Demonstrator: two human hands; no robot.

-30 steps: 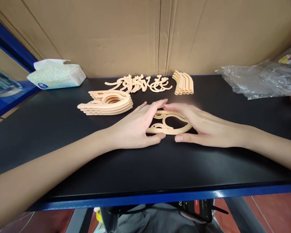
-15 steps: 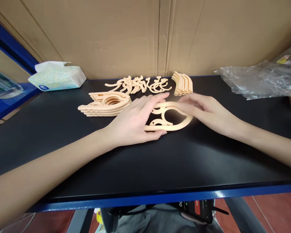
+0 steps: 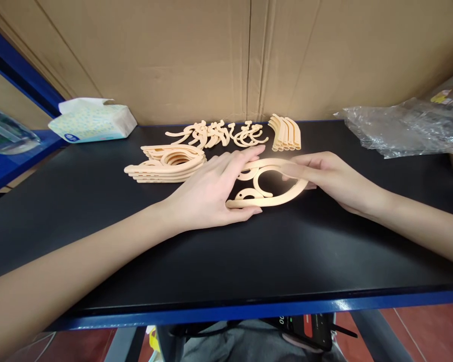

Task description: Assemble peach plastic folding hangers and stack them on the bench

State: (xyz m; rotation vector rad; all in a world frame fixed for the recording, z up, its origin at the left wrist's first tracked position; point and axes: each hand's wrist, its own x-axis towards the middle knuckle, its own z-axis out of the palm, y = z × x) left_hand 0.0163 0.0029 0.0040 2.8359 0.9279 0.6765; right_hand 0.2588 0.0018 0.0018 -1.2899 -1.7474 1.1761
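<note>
A beige plastic folding hanger (image 3: 283,196), folded into a loop with curved inner pieces, is between my hands at the middle of the table. My left hand (image 3: 211,188) wraps over its left end, thumb along the near edge and fingers along the far edge. At its rounded right end, my right hand (image 3: 320,173) pinches the rim, with fingertips partly hidden beneath. Just left of my left hand lies a stack of similar folded hangers (image 3: 162,173). Behind my hands are loose beige hooks (image 3: 245,136) and a bunch of curved beige arm pieces (image 3: 286,133).
A tissue pack (image 3: 94,120) stands at the back left of the black table (image 3: 226,261). Clear plastic bags (image 3: 400,128) lie at the back right. A cardboard wall (image 3: 154,60) closes off the back. Below the blue front edge, a phone (image 3: 309,329) shows.
My right hand has closed on the hanger's right end, its fingers now reaching under the rim. That end looks slightly raised. My left hand keeps its hold.
</note>
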